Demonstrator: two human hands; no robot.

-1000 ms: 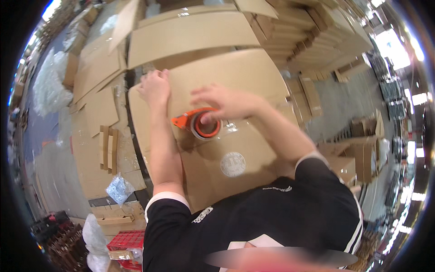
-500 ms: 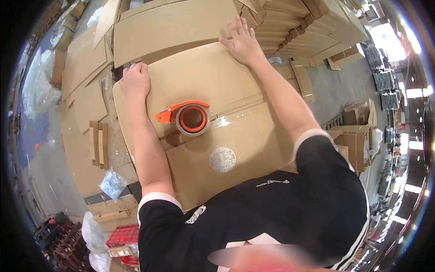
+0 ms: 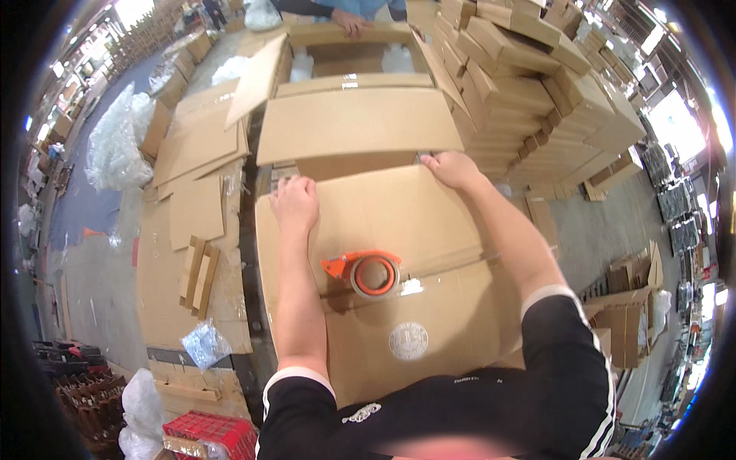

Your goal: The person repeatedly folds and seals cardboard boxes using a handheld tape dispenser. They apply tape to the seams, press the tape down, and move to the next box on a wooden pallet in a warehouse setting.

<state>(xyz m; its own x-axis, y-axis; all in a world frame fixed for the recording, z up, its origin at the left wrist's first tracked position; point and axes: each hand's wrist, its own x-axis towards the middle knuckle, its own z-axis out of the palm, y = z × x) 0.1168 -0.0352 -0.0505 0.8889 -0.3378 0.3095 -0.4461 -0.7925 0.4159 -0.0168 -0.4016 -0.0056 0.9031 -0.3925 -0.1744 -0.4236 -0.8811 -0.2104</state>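
Note:
A large closed cardboard box (image 3: 399,211) lies in front of me, with a strip of clear tape along its middle seam and a round white print on the near half. On top of it rests an orange tape dispenser (image 3: 364,259) with a tape roll, touched by neither hand. My left hand (image 3: 296,202) is closed over the box's far left corner, fingers curled at the edge. At the far right edge, my right hand (image 3: 454,169) grips the box, its fingertips partly hidden beyond the edge.
Beyond stands an open cardboard box (image 3: 356,123) with white padding inside; a co-worker's hand (image 3: 350,23) is at its far side. Stacked cartons (image 3: 510,92) rise at right. Flat cardboard (image 3: 195,207), cardboard strips (image 3: 198,277) and a red crate (image 3: 211,433) lie left.
My view has lifted, bringing the open box and the co-worker's hand into sight. My right hand, spread flat past the far edge before, is now curled over it.

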